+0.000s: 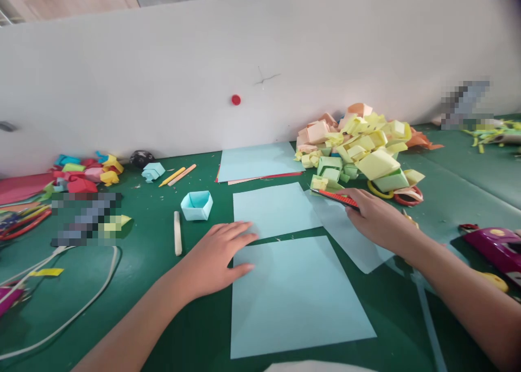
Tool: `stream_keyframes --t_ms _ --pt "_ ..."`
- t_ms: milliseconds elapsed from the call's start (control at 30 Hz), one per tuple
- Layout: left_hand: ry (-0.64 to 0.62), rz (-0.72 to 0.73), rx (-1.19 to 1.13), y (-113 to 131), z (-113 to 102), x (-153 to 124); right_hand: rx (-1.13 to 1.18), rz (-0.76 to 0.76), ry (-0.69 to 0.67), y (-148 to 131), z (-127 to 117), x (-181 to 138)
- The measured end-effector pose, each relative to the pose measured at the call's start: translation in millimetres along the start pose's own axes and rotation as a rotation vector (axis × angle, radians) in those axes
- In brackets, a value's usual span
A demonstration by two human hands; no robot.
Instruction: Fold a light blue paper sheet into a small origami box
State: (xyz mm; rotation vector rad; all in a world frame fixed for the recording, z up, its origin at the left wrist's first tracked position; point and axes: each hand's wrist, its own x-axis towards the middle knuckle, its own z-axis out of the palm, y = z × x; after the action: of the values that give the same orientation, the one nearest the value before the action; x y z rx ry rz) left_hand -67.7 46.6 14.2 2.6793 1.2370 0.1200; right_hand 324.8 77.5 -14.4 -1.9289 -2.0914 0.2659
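My left hand (223,258) lies spread with its fingertips at the left edges of two light blue paper pieces. The nearer piece (297,301) is a large sheet; the farther piece (277,209) lies just beyond a narrow gap. In my right hand (376,220) is a red craft knife (336,197), its tip pointing left over the table. Below that hand, another blue paper piece (350,239) lies at an angle, partly under the farther one. A small folded blue paper box (197,206) stands left of the papers, near a pale stick (177,233).
Folded yellow, green and peach paper pieces (366,149) are heaped at the back right, with red-handled scissors (408,196) beside them. A stack of coloured sheets (258,163) lies against the white partition (171,84). At left are a white cable (97,300) and colourful paper folds (83,174).
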Motion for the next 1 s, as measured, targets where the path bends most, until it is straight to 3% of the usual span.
stream_keyframes --t_ms 167,500,633,800,900,1000 --pt "0.054 0.000 0.028 -4.8 5.0 5.7 0.001 0.006 -0.082 -0.9 -2.6 -2.3" --pt "0.164 0.089 0.011 -3.2 7.7 10.9 0.051 -0.038 -0.091 4.3 0.9 -4.1" --pt "0.267 0.149 0.004 -1.8 9.9 11.9 0.148 -0.011 -0.137 1.9 -1.2 -5.4" --pt "0.410 0.260 -0.025 2.2 9.5 10.5 0.319 0.031 -0.086 -13.0 -8.9 -11.6" --pt "0.374 0.333 -0.033 5.1 10.1 10.6 0.388 -0.044 -0.083 -22.0 -15.9 -15.6" --pt "0.308 0.358 -0.020 7.5 12.8 12.1 0.400 -0.157 -0.176 -32.2 -22.2 -20.4"
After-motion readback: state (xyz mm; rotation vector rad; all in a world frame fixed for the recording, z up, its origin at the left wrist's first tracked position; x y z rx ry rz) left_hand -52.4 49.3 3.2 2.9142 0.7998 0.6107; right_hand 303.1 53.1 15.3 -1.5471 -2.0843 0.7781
